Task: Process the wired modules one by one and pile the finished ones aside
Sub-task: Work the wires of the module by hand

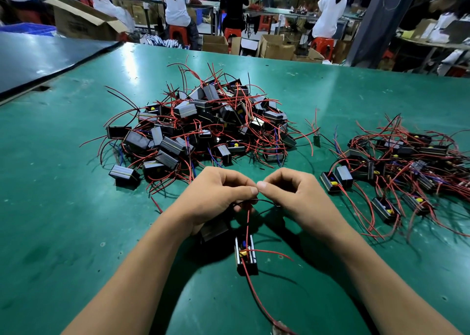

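Over a scuffed green table, a left hand and a right hand meet fingertip to fingertip, each pinching thin wires between thumb and forefinger. A boxy, open-topped black module lies just below them, between the forearms, with one red wire rising to the fingers. A tangled heap sits beyond, and a flatter pile lies to the right.

Light: bright overhead — you see glare streaks on the bench.
Shadows: soft, under your forearms.
Edges: bowed, background blurred.
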`<state>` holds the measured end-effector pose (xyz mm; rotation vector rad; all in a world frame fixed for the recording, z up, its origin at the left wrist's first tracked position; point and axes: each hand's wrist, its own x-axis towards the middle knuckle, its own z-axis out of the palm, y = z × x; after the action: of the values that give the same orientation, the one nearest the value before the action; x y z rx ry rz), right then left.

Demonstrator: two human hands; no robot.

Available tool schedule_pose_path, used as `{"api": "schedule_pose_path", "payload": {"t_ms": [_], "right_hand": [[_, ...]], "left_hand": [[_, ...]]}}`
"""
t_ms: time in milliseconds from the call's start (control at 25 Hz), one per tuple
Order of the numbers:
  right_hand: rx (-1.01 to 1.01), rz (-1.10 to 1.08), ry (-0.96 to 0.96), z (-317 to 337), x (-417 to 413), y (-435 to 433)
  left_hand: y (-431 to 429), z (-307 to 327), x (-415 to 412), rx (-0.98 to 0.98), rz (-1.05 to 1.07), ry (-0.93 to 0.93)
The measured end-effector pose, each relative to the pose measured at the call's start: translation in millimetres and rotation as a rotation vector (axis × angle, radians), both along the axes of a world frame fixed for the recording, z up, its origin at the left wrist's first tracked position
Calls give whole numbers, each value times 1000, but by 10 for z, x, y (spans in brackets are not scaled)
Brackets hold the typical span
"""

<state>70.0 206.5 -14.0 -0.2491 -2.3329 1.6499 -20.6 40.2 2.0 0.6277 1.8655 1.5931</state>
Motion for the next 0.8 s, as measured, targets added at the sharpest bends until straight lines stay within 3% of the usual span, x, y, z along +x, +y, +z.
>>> {"api": "schedule_pose_path", "payload": {"t_ms": [120,240,560,800], "right_hand": [[364,-41,314,-15,8,12],[517,26,423,-44,-10,55],[514,-15,406,-34,-11,71],[228,41,16,-46,-28,38]], "left_hand": [[-8,18,-1,20,8,-56],[-8,28,6,31,20,-83],[-18,-1,-18,61,-40,-111],[1,-29,-13,51,17,-9]]}}
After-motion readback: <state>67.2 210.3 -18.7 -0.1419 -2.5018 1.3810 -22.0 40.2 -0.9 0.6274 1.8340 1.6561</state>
